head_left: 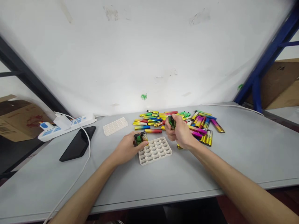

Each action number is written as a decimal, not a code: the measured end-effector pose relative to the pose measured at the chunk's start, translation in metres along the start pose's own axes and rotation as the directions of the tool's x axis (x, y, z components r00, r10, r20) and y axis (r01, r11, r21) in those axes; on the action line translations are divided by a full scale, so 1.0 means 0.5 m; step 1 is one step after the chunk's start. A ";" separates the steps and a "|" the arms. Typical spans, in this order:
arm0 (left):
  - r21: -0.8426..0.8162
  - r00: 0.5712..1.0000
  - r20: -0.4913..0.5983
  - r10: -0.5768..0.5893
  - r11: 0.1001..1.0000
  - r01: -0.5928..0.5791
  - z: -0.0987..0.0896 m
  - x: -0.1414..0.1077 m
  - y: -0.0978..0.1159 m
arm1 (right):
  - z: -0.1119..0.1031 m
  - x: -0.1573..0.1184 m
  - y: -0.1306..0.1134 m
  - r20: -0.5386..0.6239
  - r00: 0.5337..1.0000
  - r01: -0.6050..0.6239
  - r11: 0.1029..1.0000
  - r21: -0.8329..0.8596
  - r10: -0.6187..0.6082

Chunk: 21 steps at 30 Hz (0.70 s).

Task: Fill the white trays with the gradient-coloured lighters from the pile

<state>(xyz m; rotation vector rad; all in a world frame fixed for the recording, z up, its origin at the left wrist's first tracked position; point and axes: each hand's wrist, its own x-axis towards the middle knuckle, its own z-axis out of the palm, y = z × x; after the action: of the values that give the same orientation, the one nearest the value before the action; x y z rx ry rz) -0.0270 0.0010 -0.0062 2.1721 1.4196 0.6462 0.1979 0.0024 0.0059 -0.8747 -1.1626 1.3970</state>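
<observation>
Lighters (137,138), two clasped in our left hand (128,147), at least one gripped in our right hand (181,130), pale tray (155,151) between, shiny loose pile (153,131) beyond: we judge them light, stiff, slippery-sided, best pinched around mid-body.

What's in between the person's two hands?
In the head view, a pale tray with holes lies between the left hand and the right hand, nearer the left. Shiny colourful pieces lie just behind the tray.

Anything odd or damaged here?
The white wall has scuffed patches up high and a green blotch low down, marring its plain surface. A white cable also trails across the black tablet. No spill visible.
</observation>
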 end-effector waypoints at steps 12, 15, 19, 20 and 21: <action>0.004 1.000 0.004 0.021 1.000 -0.021 0.002 0.001 -0.007 | -0.004 0.004 0.010 -0.019 0.998 -0.063 0.998 -0.030 0.062; 0.016 0.999 0.014 0.034 0.999 -0.034 0.001 0.002 -0.008 | -0.004 0.000 0.015 0.064 0.997 -0.033 0.998 -0.062 0.037; 0.014 0.999 0.020 0.040 0.999 -0.041 0.001 0.004 -0.009 | -0.001 -0.001 0.019 0.073 0.997 0.011 0.993 -0.113 -0.003; 0.012 0.999 0.020 0.036 0.999 -0.036 0.001 0.004 -0.010 | 0.000 -0.001 0.019 0.065 0.998 0.026 0.991 -0.130 -0.018; 0.007 0.999 0.020 0.029 1.000 -0.030 0.001 0.004 -0.010 | 0.001 -0.002 0.018 0.062 0.997 0.046 0.986 -0.160 -0.036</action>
<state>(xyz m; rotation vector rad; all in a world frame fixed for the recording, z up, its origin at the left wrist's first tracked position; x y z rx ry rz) -0.0294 0.0046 -0.0095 2.2030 1.3845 0.6295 0.1950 0.0020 -0.0027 -0.9224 -1.3461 1.3166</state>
